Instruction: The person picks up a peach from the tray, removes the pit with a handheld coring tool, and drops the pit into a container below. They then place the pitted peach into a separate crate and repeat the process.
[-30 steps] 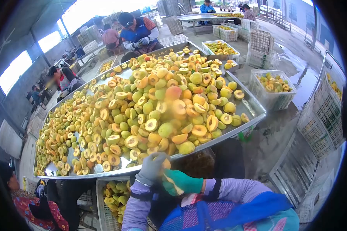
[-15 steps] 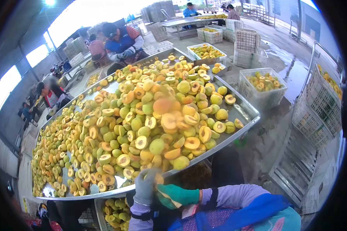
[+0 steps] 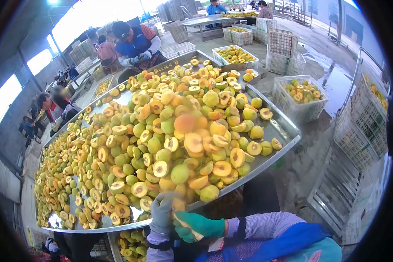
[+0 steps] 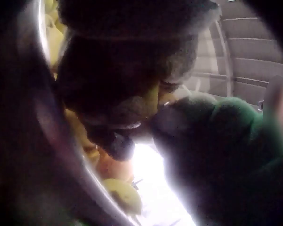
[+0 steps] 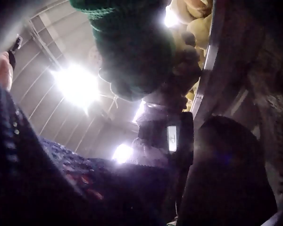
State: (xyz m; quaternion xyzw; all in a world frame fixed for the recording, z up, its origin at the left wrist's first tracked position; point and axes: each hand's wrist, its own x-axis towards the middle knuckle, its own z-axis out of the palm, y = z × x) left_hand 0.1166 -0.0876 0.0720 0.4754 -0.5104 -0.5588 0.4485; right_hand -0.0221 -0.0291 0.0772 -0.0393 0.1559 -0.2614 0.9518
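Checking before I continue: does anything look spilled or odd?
In the head view, a shiny, pale, wet-looking patch lies beside the white plastic fruit crate, perhaps spilled water. Part of the yellow-and-orange fruit heap looks hazy, possibly a lens smudge.

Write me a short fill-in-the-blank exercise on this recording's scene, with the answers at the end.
The left hand wears a glove coloured ____.
The right hand, gloved in ____, grips a pale handle.
Stone fruits, many of them cut in ____, lie heaped on the metal table.
Missing words: grey; green; half.
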